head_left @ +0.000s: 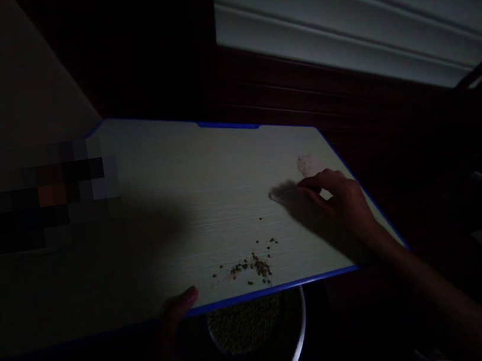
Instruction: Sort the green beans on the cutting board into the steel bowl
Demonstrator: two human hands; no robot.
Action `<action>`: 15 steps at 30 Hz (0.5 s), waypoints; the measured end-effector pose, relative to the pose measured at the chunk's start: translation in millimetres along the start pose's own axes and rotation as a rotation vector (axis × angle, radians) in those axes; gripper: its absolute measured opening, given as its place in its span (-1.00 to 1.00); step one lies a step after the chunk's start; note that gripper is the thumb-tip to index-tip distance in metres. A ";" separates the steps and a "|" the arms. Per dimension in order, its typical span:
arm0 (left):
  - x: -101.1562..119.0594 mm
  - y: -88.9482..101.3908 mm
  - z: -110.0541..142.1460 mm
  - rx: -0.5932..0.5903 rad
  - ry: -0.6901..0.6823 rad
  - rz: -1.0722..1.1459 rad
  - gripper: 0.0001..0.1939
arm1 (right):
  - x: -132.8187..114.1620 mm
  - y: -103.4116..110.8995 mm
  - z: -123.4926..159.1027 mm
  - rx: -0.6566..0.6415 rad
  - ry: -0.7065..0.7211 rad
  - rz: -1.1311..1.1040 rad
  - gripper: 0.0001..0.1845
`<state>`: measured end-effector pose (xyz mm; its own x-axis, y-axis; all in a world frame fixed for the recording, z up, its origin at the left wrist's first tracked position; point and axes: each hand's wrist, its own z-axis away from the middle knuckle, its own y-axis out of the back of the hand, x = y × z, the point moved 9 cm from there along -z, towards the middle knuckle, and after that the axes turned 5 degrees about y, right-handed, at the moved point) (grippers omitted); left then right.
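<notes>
A pale tabletop with a blue rim (256, 290) fills the middle of a very dark scene. Small green-brown grains (253, 265) lie scattered near its front edge. My right hand (338, 202) rests on the table's right part, fingers stretched out flat toward the left, touching the surface. My left hand (173, 339) grips a round metal bowl (299, 339) held just under the front edge, thumb up against the rim of the table. The bowl holds a heap of the same grains (247, 323).
A faint reddish smudge (306, 164) marks the table beyond my right hand. A dark wooden wall and a white ribbed panel (357, 20) stand behind. The left part of the table is blurred out and in shadow.
</notes>
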<state>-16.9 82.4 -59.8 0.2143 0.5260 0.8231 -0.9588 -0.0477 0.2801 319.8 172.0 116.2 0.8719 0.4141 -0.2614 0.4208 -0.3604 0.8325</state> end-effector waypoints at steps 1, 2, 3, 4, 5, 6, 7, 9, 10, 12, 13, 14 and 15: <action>0.7 1.2 0.4 0.012 -0.003 -0.006 -0.51 | -7.8 -4.4 -2.2 -0.009 0.021 -0.015 -0.78; 1.0 3.2 0.7 0.034 0.001 -0.013 -0.51 | -13.6 -8.4 -4.4 -0.016 0.037 -0.028 -0.79; 0.9 5.1 1.2 0.056 0.014 -0.017 -0.53 | -17.5 -11.5 -6.0 -0.020 0.047 -0.039 -0.79; 1.8 5.8 2.0 0.067 0.020 -0.013 -0.55 | -20.0 -13.6 -6.8 -0.021 0.055 -0.049 -0.79; 3.2 5.0 2.9 0.064 0.021 0.000 -0.55 | -21.7 -14.5 -6.3 -0.019 0.059 -0.059 -0.79; 4.5 3.2 3.9 0.050 0.024 0.015 -0.57 | -23.1 -14.4 -4.6 -0.013 0.061 -0.069 -0.79; 5.2 0.6 4.8 0.028 0.030 0.032 -0.58 | -24.7 -13.7 -1.5 -0.009 0.061 -0.079 -0.79; 3.8 -3.0 5.7 -0.003 0.054 0.054 -0.60 | -29.8 -11.0 7.6 0.000 0.061 -0.109 -0.81; 2.1 -1.9 5.5 0.009 0.062 0.047 -0.61 | -33.7 -10.4 13.0 -0.008 0.063 -0.130 -0.83; -1.3 2.8 3.7 0.051 0.048 0.024 -0.63 | -45.4 -10.4 23.2 -0.035 0.096 -0.185 -0.87; -3.1 4.6 2.3 0.060 0.033 0.022 -0.62 | -51.0 -10.3 27.4 -0.044 0.111 -0.193 -0.88; -5.9 5.4 0.6 0.056 0.029 0.021 -0.60 | -55.2 -10.4 30.6 -0.054 0.118 -0.200 -0.88; -9.8 4.9 -1.3 0.037 0.041 0.026 -0.58 | -58.2 -9.9 32.8 -0.054 0.122 -0.200 -0.89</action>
<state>-24.0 78.1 -67.1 0.1804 0.5584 0.8097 -0.9563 -0.0931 0.2772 273.1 124.1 107.2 0.7346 0.5715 -0.3657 0.5653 -0.2173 0.7958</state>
